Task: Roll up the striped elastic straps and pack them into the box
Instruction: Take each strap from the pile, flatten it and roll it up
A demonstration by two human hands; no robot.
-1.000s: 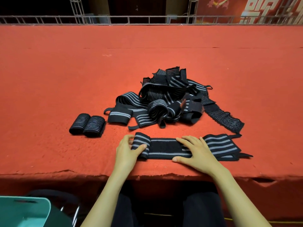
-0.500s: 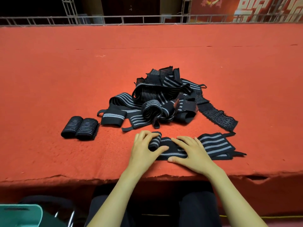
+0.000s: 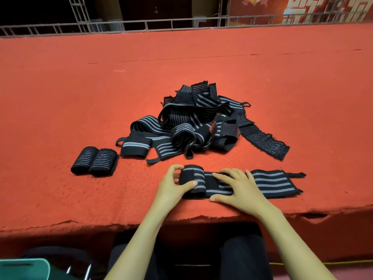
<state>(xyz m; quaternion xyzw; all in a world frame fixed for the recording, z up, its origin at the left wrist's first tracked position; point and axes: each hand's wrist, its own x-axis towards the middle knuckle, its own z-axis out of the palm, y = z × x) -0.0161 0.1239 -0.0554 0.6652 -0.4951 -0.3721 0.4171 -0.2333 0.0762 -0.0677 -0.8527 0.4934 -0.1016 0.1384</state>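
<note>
A black strap with grey stripes (image 3: 270, 183) lies flat along the near edge of the red table (image 3: 80, 98). Its left end is wound into a small roll (image 3: 191, 178). My left hand (image 3: 173, 185) grips that roll between thumb and curled fingers. My right hand (image 3: 240, 186) lies flat with straight fingers, pressing the strap's middle onto the table. A tangled pile of loose striped straps (image 3: 197, 122) sits behind my hands. Two finished rolls (image 3: 94, 161) lie side by side to the left. A teal box (image 3: 24, 268) shows at the bottom left corner, below the table.
The table's front edge (image 3: 80, 223) is ragged and runs just below my wrists. A metal railing (image 3: 161, 25) lines the far edge. My legs in dark trousers (image 3: 242, 257) are under the table. Chair legs (image 3: 86, 269) stand beside the teal box.
My left hand has rolled the strap's left end rightwards, and the roll has grown thicker. My right hand stays pressed on the strap's middle.
</note>
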